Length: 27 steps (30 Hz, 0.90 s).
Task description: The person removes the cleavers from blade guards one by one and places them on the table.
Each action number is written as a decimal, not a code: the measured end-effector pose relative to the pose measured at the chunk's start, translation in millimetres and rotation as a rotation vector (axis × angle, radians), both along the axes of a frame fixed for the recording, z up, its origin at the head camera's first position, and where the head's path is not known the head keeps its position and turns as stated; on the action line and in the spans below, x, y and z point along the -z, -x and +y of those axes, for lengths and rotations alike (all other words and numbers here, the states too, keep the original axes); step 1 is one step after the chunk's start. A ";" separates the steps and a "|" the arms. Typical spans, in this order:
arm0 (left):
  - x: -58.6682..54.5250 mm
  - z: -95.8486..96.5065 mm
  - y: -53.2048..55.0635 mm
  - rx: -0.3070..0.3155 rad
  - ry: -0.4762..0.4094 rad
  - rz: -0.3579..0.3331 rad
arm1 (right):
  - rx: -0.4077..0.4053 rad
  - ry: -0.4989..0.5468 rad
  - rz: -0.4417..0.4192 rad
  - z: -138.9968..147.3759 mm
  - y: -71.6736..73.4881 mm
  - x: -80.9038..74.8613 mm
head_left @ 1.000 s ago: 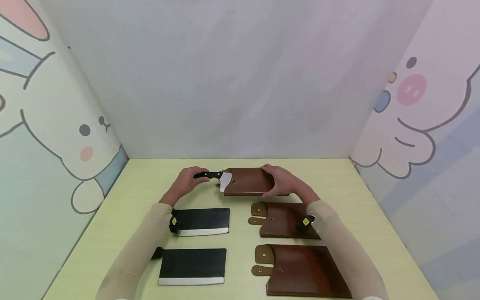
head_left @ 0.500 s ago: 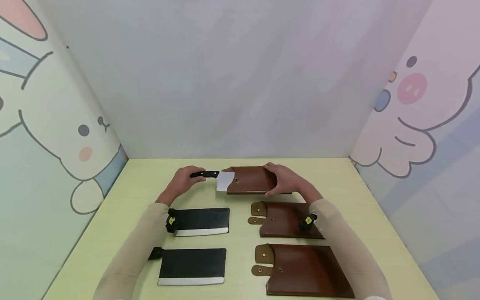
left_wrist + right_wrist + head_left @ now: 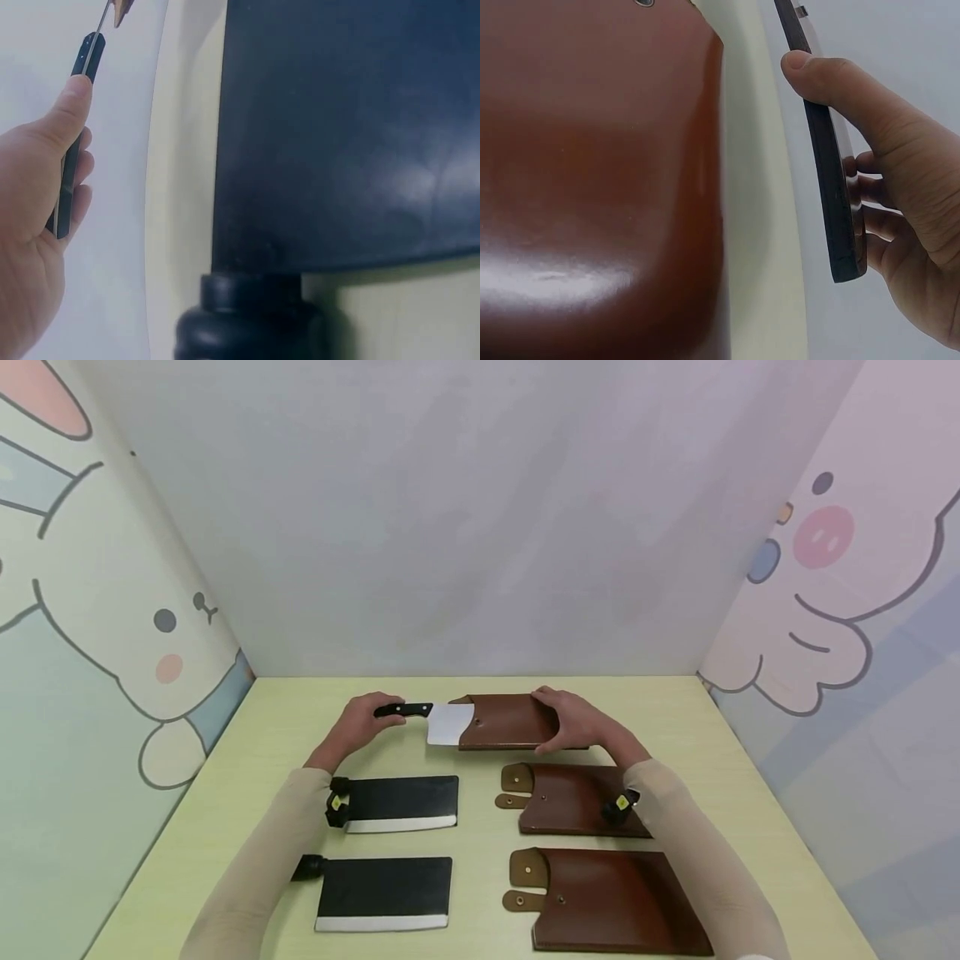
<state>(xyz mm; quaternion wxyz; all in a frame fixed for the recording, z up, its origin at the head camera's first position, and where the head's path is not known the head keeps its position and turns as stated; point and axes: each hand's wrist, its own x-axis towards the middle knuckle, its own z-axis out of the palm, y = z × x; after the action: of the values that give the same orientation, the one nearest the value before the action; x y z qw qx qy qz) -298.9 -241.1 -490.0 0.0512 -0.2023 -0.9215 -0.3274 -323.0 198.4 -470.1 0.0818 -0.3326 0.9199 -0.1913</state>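
Observation:
Toward the back of the table, my left hand grips the black riveted handle of a cleaver. Part of its silver blade shows; the rest is inside a brown leather sheath. My right hand holds this sheath at its right end, thumb on the lower edge and fingers along the top. In the left wrist view, the fingers wrap the handle with the thumb laid along it. From the right wrist, the sheath appears edge-on, pinched between thumb and fingers and raised over the table.
Two dark-bladed cleavers, one nearer the middle and one in front, lie under and beside my left forearm. On the right lie two more brown sheaths, a middle one and a front one, with snap straps. Walls enclose the table.
My left hand has moved left with the cleaver, and more of the blade shows outside the sheath. The right hand has shifted slightly right with the sheath.

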 end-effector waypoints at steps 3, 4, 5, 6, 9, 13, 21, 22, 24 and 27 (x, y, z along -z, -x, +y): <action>0.7 -2.2 -0.5 -0.006 -0.003 -0.011 | 0.001 -0.007 0.004 1.6 -0.1 1.1; 1.3 -3.1 -0.5 -0.008 -0.001 -0.013 | 0.003 -0.009 0.002 2.2 -0.3 1.4; 1.2 -3.9 -0.6 -0.009 -0.003 -0.016 | 0.006 -0.009 -0.002 2.6 -0.6 1.6; 1.7 -4.9 -0.6 -0.010 -0.004 -0.016 | 0.009 -0.008 -0.004 3.2 -0.9 1.7; 1.7 -7.5 -0.6 -0.013 -0.004 -0.015 | 0.014 0.002 -0.015 4.4 -1.8 1.5; 2.4 -11.3 -0.3 -0.018 0.005 -0.003 | 0.004 0.004 -0.003 5.4 -1.7 1.8; 1.3 -16.5 -1.1 -0.025 0.008 0.023 | 0.008 -0.009 0.002 9.3 -0.3 1.7; 0.9 -17.0 -1.1 -0.025 0.007 0.024 | 0.013 -0.013 0.002 9.8 0.1 1.9; 0.0 -17.8 -1.0 -0.028 0.012 0.027 | 0.018 -0.014 0.001 11.1 0.5 1.6; -1.5 -19.0 -0.6 -0.031 0.011 0.029 | 0.020 -0.004 -0.003 12.1 0.9 1.3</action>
<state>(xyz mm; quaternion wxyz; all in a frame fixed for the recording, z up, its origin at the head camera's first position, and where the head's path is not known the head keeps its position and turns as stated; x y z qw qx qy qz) -298.3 -260.1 -488.5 0.0685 -0.1930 -0.9255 -0.3186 -323.9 210.4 -471.3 0.0820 -0.3227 0.9234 -0.1909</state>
